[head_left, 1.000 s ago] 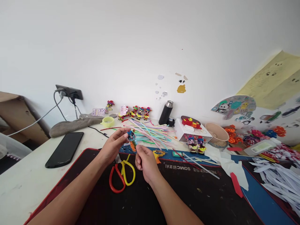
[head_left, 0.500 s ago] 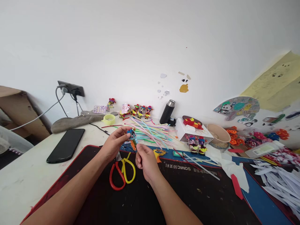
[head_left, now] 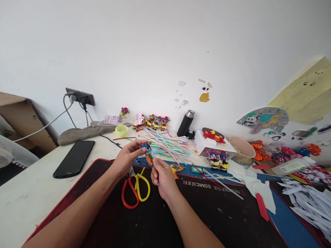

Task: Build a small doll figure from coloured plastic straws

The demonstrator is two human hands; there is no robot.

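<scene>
Below L hand (head_left: 127, 156), scissors (head_left: 137, 187) lie on blk mat (head_left: 155, 220).

White table (head_left: 20, 196) | on it: black mat (head_left: 139, 229) (red-edged) | phone (head_left: 74, 159) | pastel sticks (head_left: 170, 146) | flask (head_left: 185, 124)

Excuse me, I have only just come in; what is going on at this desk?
A small blue-and-orange figure is held up over the desk in two bare hands. The left hand grips its upper part, while the right hand is closed at its lower side. Red-and-yellow-handled scissors lie on the black mat, below the hands. Beyond are a loose pile of pastel strips and other small figures.
</scene>
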